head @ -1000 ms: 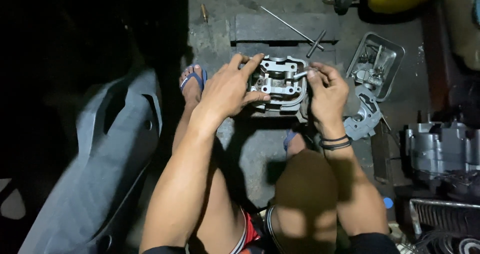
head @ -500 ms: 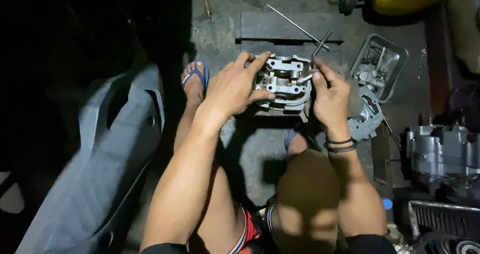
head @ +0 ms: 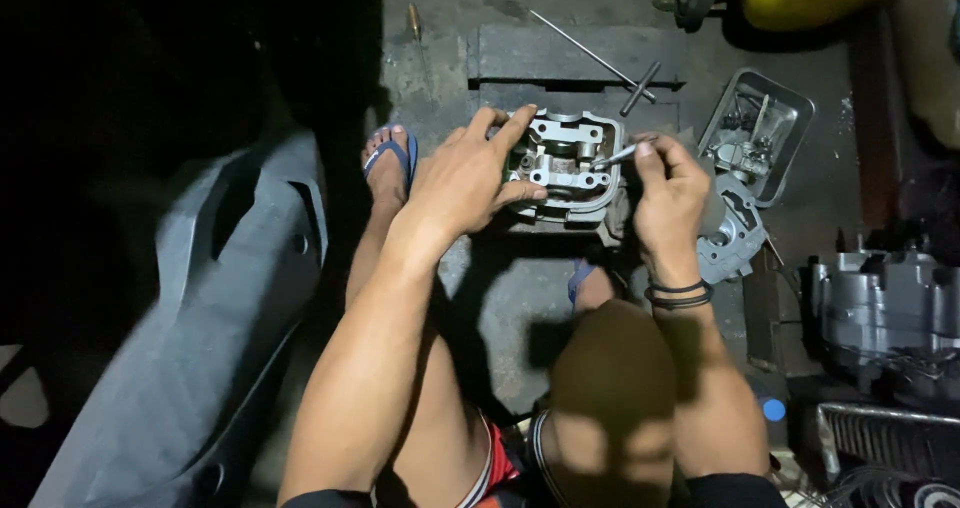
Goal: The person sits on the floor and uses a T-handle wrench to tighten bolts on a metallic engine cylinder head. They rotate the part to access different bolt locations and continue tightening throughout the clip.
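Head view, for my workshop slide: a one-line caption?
Left hand steadies a grey engine part while right hand works a thin metal tool inside.

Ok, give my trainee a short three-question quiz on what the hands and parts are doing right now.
1. True or false: the left hand rests on the grey metal engine part.
2. What does the right hand pinch? A) a blue sandal B) a thin metal tool C) a yellow container
3. Fill in: the metal tray of small parts lies on the part's ____ side.

Key
1. True; its fingers lie over the part's left edge.
2. B; the thin metal tool points into the part's top.
3. Right, beyond the right hand.
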